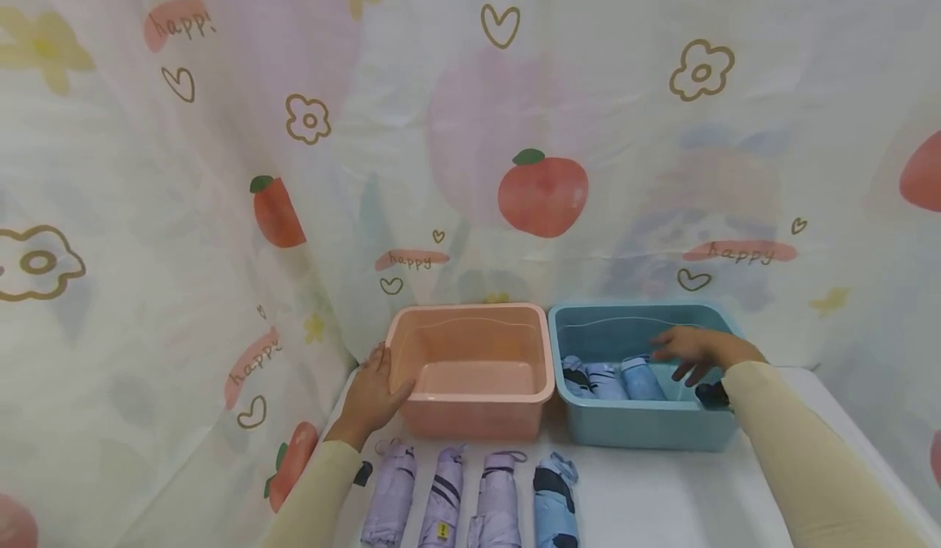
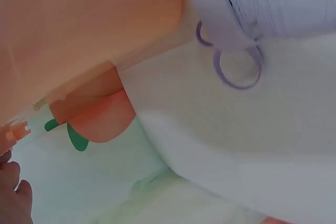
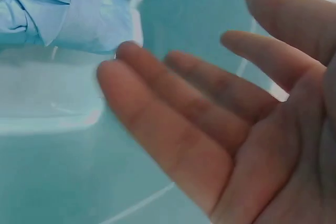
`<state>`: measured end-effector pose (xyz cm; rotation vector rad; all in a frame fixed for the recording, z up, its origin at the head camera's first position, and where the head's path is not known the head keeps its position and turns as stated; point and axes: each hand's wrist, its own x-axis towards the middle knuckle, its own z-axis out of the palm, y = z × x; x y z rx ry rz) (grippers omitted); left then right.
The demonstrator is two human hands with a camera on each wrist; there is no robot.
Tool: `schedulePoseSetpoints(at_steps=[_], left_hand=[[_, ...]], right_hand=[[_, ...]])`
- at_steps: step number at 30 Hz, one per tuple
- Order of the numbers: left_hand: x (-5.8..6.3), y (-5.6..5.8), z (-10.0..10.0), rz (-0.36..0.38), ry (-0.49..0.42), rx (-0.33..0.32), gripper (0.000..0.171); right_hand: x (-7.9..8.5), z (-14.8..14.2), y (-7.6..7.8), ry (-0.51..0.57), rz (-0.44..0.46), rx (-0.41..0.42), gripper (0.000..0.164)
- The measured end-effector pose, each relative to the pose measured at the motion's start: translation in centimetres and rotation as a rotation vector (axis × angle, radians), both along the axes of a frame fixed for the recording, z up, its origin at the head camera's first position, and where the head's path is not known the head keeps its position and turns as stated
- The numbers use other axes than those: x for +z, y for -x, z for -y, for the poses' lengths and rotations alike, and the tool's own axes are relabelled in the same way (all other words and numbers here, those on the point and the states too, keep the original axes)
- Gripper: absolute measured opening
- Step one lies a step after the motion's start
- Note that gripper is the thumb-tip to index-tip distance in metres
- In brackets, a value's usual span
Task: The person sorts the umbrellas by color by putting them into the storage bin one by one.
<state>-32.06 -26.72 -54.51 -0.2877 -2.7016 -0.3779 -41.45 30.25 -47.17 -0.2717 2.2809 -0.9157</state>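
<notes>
My right hand (image 1: 694,350) hovers over the right part of the blue bin (image 1: 654,427), fingers spread and holding nothing. In the right wrist view its fingers (image 3: 173,129) point toward a light blue folded umbrella (image 3: 94,17). That umbrella (image 1: 643,379) lies in the bin beside a blue one with dark stripes (image 1: 606,381) and a blue-and-black one (image 1: 577,376). My left hand (image 1: 373,393) rests at the left rim of the pink bin (image 1: 470,421), its fingers extended along the edge. Inside, the pink bin shows only its bare floor.
Before the bins lie three purple folded umbrellas, a left one (image 1: 391,491), a middle one (image 1: 443,495) and a right one (image 1: 498,495), plus a blue one with black patches (image 1: 555,503). A printed curtain (image 1: 625,123) hangs behind the white table (image 1: 662,499).
</notes>
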Motion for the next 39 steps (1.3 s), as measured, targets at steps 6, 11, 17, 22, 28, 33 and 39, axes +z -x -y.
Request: schedulePoseSetpoints(at_steps=[6,11,17,22,28,33,39], left_hand=[[-0.2,-0.1,0.0,0.032,0.031,0.008,0.082],[-0.3,-0.1,0.1,0.02,0.035,0.006,0.082],[-0.2,0.1,-0.1,-0.005,0.021,-0.002,0.078],[0.0,0.1,-0.2,0.035,0.028,0.002,0.08],[-0.2,0.0,-0.2,0.031,0.016,0.007,0.084],[0.0,-0.3,0.0,0.037,-0.005,0.01,0.086],[0.2,-0.3,-0.1,0.036,-0.019,-0.002,0.086]], right_hand=[[0.8,-0.3,-1.9,0.048,-0.191,0.028,0.062],[1.1,-0.6,-4.4,0.138,-0.361,-0.026,0.058],[1.2,-0.7,-7.5,0.177,-0.511,-0.098,0.055],[0.0,-0.3,-10.2,0.202,-0.533,-0.158,0.057],[-2.5,1.2,-13.1,0.286,-0.471,-0.187,0.052],[-4.8,2.7,-15.5,0.35,-0.361,-0.24,0.051],[-8.2,3.9,-17.2,0.391,-0.202,-0.241,0.053]])
